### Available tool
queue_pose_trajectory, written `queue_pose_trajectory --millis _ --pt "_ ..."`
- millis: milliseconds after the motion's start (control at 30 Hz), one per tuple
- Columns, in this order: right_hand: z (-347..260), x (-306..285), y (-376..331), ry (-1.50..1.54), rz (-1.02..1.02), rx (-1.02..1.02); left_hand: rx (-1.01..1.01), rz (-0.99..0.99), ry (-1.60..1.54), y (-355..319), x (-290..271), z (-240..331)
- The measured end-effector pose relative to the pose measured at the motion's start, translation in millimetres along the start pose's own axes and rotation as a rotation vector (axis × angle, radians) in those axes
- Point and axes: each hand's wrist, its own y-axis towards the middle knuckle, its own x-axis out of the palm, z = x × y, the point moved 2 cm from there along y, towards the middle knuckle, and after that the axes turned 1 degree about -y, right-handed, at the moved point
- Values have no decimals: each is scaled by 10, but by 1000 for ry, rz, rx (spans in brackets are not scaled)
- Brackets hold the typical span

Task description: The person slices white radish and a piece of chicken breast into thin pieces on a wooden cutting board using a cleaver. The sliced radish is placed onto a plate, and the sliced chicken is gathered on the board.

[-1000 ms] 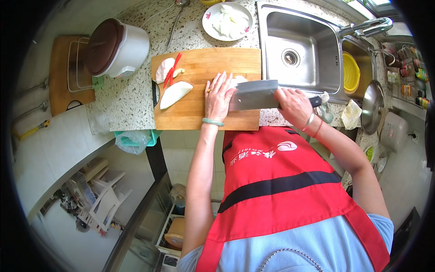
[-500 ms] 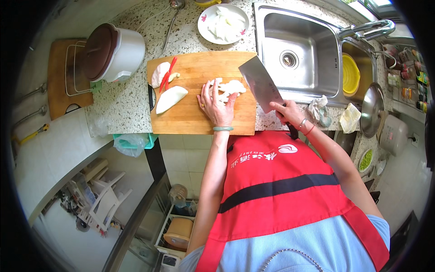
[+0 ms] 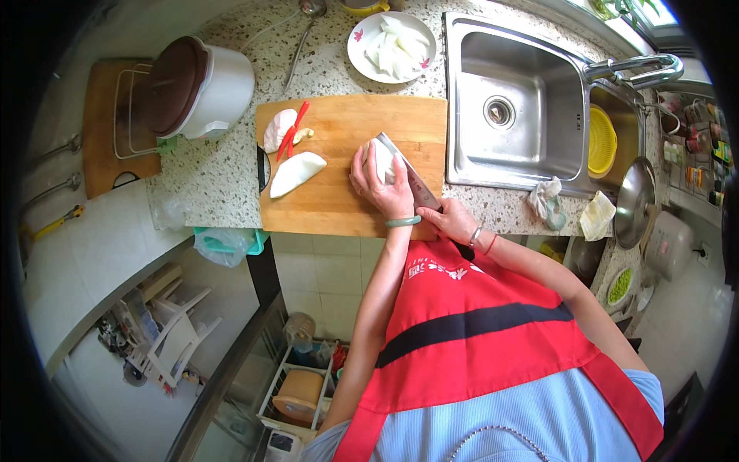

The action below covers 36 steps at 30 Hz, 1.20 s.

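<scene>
1. Head view: a pale rectangular wooden cutting board (image 3: 346, 131) lies on the speckled stone worktop (image 3: 212, 181), left of the double stainless-steel sink (image 3: 523, 100).
2. On the board's right half, the left hand (image 3: 391, 197) is cupped around cut white pieces (image 3: 383, 163), thumb and fingers on either side.
3. Close beside it, the right hand (image 3: 453, 221) is clamped on the handle of a broad steel cleaver (image 3: 419, 191), whose blade slants along the pieces.
4. Toward the board's left end lie a smooth white wedge (image 3: 299, 174), red pepper strips (image 3: 287, 142) and a pinkish-white lump (image 3: 279, 129).
5. Beyond the board is a round white plate (image 3: 359, 55) of pale slices; a silver rice cooker (image 3: 227, 88) with a brown lid stands to its left.
6. A yellow plastic basket (image 3: 602, 140) sits in the smaller basin, under the curved chrome tap (image 3: 639, 71).
7. Down to the left, a white chair (image 3: 173, 339) stands in the room.
</scene>
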Motion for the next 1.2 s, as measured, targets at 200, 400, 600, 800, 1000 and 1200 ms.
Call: queue_pose_trajectory --millis 200,400,600,800,1000,1200 --pt "-367 -123 -9 53 67 -43 40 18 -101 314 131 158" --pt "-1026 -587 444 189 137 -76 145 7 -212 1223 758 417" --pt "-1301 -885 779 347 243 -33 138 -79 -170 1796 1330 158" --pt "-1148 -1065 543 383 363 -9 160 -247 11 1747 1514 122" --pt "-1000 -1146 424 338 482 -56 182 -243 -27 1789 1294 238" --pt "-912 -1133 189 255 402 -41 200 -172 -154 1543 104 86"
